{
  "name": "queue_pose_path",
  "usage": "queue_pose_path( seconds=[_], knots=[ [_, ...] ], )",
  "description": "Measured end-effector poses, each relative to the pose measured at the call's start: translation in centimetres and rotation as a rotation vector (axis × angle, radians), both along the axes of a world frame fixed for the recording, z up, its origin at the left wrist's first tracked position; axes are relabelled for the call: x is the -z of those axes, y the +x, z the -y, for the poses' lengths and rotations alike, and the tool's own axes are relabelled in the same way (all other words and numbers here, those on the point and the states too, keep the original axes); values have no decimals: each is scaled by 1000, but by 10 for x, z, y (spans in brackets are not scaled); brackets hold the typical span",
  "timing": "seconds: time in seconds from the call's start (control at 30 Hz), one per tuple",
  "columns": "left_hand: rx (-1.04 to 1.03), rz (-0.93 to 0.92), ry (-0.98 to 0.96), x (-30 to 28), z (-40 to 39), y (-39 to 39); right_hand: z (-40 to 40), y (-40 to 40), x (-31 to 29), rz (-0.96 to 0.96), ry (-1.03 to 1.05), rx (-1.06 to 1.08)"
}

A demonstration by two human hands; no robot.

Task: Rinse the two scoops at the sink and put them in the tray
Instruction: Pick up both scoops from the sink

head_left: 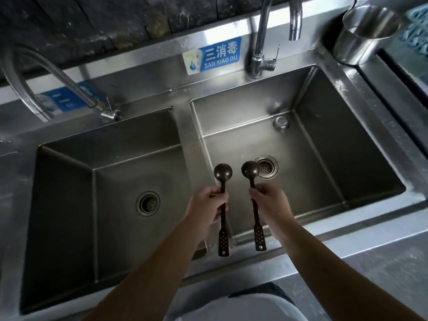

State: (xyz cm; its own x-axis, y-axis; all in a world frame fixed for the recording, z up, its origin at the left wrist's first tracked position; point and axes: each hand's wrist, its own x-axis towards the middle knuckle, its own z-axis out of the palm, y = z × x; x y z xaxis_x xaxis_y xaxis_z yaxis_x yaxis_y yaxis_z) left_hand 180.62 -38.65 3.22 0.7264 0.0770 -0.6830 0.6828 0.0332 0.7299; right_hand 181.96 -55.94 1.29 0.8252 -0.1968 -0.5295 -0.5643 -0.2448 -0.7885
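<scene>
Two dark brown long-handled scoops are held side by side over the steel double sink (185,126). My left hand (205,209) grips the left scoop (222,174) by the middle of its handle, above the divider between the basins. My right hand (271,205) grips the right scoop (250,169) the same way, its round bowl over the right basin beside the drain (266,167). Both bowls point away from me; the perforated handle ends hang toward me. No water runs from the right faucet (260,42).
A second faucet (34,84) curves over the left basin, which has its own drain (147,203). A steel cup (363,35) stands at the back right corner, next to a blue lattice basket (416,28). A blue label (213,57) is on the backsplash.
</scene>
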Motion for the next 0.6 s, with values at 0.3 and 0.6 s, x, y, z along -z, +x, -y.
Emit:
queue_pose_path(
  seconds=[0.3,0.6],
  knots=[
    [301,90,-42,-18,-31,-53,-41,-100,-35,87,1,208],
    [609,130,-83,-42,-21,-110,-51,-227,-64,172,58,529]
  ],
)
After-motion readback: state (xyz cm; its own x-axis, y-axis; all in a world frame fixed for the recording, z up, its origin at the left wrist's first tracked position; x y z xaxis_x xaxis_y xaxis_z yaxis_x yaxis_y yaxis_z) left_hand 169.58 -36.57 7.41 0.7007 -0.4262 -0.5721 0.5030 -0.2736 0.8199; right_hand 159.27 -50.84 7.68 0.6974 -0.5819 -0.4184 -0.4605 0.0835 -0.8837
